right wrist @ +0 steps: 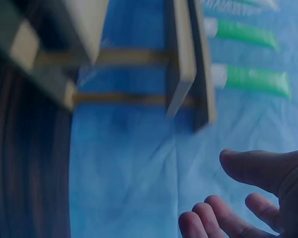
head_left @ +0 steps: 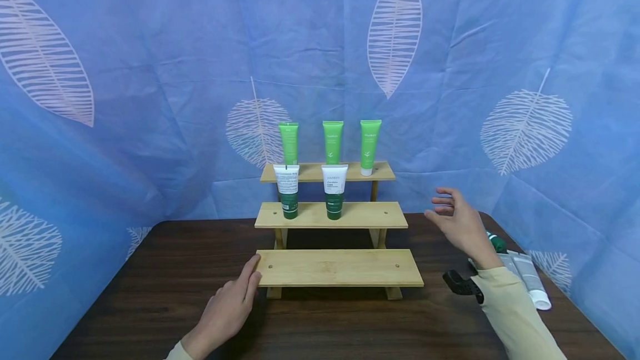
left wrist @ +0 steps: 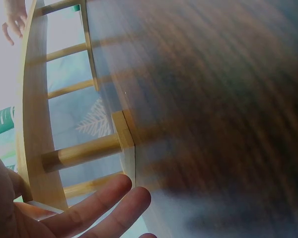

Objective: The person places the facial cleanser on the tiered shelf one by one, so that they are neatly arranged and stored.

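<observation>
A three-tier wooden display stand (head_left: 340, 268) stands in the middle of the table. My left hand (head_left: 227, 307) touches the left end of its lowest shelf. In the left wrist view, two fingers (left wrist: 111, 196) extend loosely beside that shelf's end. My right hand (head_left: 457, 224) is in the air right of the stand, fingers slightly bent and parted from the thumb, holding nothing. Three green tubes (head_left: 369, 143) stand on the top shelf. Two white-and-dark-green tubes (head_left: 334, 182) stand on the middle shelf, towards its left and centre, caps down.
Several grey tubes (head_left: 530, 276) lie at the table's right side, partly hidden behind the right forearm, with a dark green tube end (head_left: 496, 242) beside them. A black mount (head_left: 462, 285) is on the right wrist. A blue leaf-print cloth (head_left: 320, 43) hangs behind the dark wooden table (head_left: 165, 282).
</observation>
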`<state>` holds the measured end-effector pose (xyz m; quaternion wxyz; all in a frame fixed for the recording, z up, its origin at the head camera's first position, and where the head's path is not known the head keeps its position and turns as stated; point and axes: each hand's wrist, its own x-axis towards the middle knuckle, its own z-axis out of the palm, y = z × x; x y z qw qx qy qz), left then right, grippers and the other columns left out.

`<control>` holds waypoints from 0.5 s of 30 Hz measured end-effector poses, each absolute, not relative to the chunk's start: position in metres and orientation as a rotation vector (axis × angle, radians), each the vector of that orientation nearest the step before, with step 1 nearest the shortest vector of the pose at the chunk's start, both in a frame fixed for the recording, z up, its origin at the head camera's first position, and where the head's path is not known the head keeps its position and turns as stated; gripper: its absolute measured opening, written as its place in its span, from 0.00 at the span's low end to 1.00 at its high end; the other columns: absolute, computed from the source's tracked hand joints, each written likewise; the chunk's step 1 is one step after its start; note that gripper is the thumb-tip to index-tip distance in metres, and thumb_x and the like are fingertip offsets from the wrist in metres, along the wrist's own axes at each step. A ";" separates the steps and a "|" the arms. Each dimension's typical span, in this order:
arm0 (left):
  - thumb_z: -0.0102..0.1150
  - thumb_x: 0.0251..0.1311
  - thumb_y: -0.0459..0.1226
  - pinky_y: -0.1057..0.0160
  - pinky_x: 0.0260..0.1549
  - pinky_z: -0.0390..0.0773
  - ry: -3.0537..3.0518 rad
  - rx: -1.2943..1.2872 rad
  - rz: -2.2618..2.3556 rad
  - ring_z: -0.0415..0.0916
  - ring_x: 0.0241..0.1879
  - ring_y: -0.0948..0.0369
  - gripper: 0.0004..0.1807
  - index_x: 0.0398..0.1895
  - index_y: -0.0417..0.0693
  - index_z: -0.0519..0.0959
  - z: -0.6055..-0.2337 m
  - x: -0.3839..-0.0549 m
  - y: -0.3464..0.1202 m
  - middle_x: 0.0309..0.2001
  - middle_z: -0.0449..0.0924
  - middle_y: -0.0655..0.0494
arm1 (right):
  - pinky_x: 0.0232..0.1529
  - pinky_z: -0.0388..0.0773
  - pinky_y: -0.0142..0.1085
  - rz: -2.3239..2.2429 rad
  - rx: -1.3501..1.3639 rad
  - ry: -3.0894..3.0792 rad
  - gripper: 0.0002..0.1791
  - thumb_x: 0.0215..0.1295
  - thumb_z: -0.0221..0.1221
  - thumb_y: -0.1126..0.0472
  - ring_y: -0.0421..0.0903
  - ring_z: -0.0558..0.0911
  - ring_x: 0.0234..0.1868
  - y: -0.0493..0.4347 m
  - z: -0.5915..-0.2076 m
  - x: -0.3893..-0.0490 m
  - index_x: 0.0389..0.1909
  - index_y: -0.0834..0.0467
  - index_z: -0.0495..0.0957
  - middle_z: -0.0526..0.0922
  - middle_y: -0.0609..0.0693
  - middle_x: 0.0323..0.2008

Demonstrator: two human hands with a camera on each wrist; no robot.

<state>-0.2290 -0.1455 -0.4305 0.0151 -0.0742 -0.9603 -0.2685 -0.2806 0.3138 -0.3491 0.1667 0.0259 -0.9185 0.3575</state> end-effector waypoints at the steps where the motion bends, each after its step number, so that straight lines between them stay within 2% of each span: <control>1: 0.35 0.82 0.56 0.60 0.16 0.60 -2.989 -0.231 -0.836 0.63 0.16 0.61 0.32 0.79 0.52 0.60 -0.430 -0.229 -0.145 0.24 0.71 0.61 | 0.49 0.78 0.58 0.987 0.065 -2.624 0.38 0.75 0.60 0.52 0.67 0.76 0.61 0.320 -0.350 -0.280 0.76 0.65 0.56 0.73 0.69 0.65; 4: 0.34 0.81 0.56 0.60 0.16 0.59 -2.988 -0.236 -0.838 0.62 0.16 0.61 0.32 0.79 0.52 0.59 -0.430 -0.229 -0.146 0.24 0.71 0.61 | 0.47 0.77 0.58 0.943 0.056 -2.660 0.38 0.76 0.59 0.52 0.68 0.75 0.60 0.339 -0.350 -0.280 0.75 0.68 0.56 0.72 0.71 0.65; 8: 0.33 0.81 0.57 0.61 0.15 0.58 -2.981 -0.244 -0.844 0.61 0.15 0.61 0.33 0.80 0.52 0.59 -0.430 -0.228 -0.146 0.23 0.70 0.61 | 0.50 0.75 0.61 0.904 0.060 -2.688 0.36 0.76 0.58 0.53 0.71 0.75 0.60 0.364 -0.352 -0.281 0.73 0.71 0.57 0.71 0.75 0.64; 15: 0.35 0.82 0.55 0.60 0.15 0.59 -2.972 -0.243 -0.846 0.63 0.16 0.61 0.32 0.80 0.51 0.59 -0.430 -0.228 -0.146 0.25 0.73 0.60 | 0.48 0.76 0.62 0.771 0.070 -2.730 0.32 0.75 0.60 0.58 0.73 0.77 0.55 0.405 -0.358 -0.287 0.69 0.74 0.61 0.73 0.77 0.59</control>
